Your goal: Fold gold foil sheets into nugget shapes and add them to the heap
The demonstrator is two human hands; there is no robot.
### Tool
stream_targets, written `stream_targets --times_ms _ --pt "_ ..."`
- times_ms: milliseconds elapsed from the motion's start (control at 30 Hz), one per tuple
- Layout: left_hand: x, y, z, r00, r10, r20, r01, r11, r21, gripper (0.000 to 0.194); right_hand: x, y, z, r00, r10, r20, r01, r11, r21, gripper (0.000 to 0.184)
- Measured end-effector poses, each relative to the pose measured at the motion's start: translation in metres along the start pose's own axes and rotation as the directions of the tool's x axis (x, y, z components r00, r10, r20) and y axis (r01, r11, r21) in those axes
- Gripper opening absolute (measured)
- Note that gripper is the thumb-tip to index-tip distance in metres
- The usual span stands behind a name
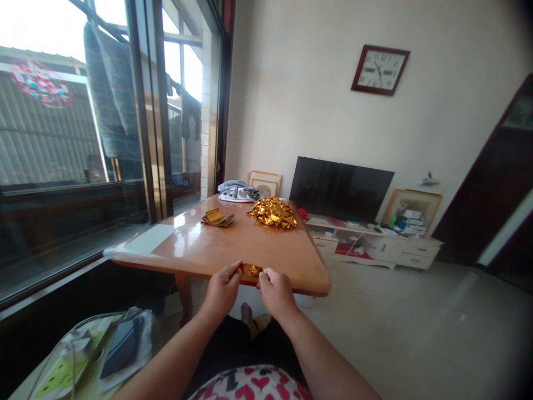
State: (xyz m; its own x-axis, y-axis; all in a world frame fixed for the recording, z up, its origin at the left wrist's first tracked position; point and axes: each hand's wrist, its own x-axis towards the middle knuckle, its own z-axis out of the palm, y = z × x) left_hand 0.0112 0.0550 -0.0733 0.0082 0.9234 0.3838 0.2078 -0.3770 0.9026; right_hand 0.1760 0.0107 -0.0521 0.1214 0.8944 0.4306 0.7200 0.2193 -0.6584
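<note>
Between my two hands, at the near edge of the wooden table (216,250), is a piece of folded gold foil paper (251,270). My left hand (224,286) pinches its left end, and my right hand (275,289) pinches the right end. Beyond them on the tabletop lies a heap of folded gold foil pieces (273,212). To its left sits a small stack of gold and brown paper sheets (217,217). The fingertips partly cover the ends of the foil in my hands.
Folded clothes (238,191) lie at the table's far end. A white sheet (145,239) is at its left side. Lower left, a phone (122,345) and cables rest on a small surface. A television (339,189) stands on a low white cabinet (387,247) by the wall.
</note>
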Motion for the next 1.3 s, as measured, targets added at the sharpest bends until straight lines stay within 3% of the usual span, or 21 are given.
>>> stream_targets --times_ms 200,400,767,900,1033,1167,1300 --pt "0.0 0.001 0.0 0.998 -0.002 -0.056 0.001 1.0 -0.017 0.04 -0.001 -0.001 0.001 1.0 -0.015 0.001 0.015 1.0 0.003 0.033" --pt "-0.002 0.002 0.001 0.993 -0.08 -0.088 0.074 0.995 -0.068 0.034 -0.002 -0.001 0.002 1.0 -0.008 0.0 0.008 1.0 0.004 0.032" --pt "-0.003 0.001 0.0 0.991 -0.037 -0.132 0.03 0.998 -0.056 0.032 -0.003 -0.007 0.004 0.999 0.051 0.009 -0.051 0.999 -0.002 0.031" --pt "-0.003 -0.005 0.0 0.99 0.006 -0.141 -0.012 0.999 -0.037 0.03 -0.003 -0.007 0.004 0.999 0.051 0.004 -0.051 0.999 0.006 0.032" --pt "-0.005 -0.004 -0.001 0.984 0.115 -0.139 -0.104 0.991 0.088 0.029 -0.001 -0.005 0.005 0.999 0.049 -0.004 -0.049 0.999 0.01 0.034" --pt "-0.009 -0.001 -0.002 0.962 0.266 -0.061 -0.241 0.932 0.269 0.033 0.0 -0.005 0.004 0.999 0.05 -0.016 -0.05 0.999 0.01 0.034" --pt "-0.012 -0.001 -0.002 0.95 0.311 -0.012 -0.288 0.895 0.342 0.039 0.001 -0.005 0.003 0.999 0.036 0.0 -0.036 0.998 0.043 0.036"
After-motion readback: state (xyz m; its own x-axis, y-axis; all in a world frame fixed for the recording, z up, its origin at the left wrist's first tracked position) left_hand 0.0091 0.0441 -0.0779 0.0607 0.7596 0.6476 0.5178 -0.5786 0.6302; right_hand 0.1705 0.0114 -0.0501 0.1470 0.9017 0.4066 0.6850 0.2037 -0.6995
